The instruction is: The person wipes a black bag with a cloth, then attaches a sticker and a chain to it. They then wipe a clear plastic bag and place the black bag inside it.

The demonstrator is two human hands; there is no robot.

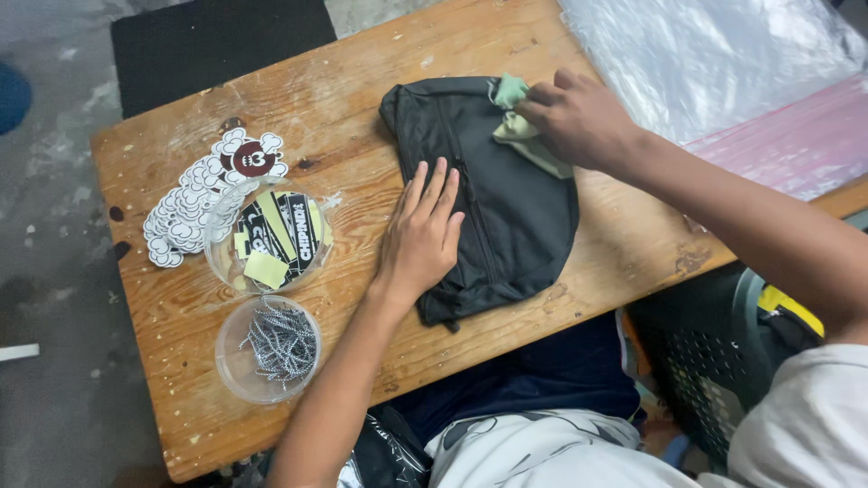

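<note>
Currently: black pouch (506, 208) lying flat mid-table (362, 90). Left hand (423, 237) pressed flat, fingers spread, on pouch's left half. Right hand (579, 117) at pouch's top right corner, pinching pale green cloth tags (520, 136). Left of pouch: clear tub of labels (267, 237), clear tub of metal chains (271, 348), fanned sticker stack (194, 208). Plastic sheet (705, 54) right of pouch.

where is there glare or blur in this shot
Head view: soft glare on the clear plastic sheet at top right; the black pouch is dark with little detail; the left hand and right hand look sharp, edges slightly stretched.
</note>
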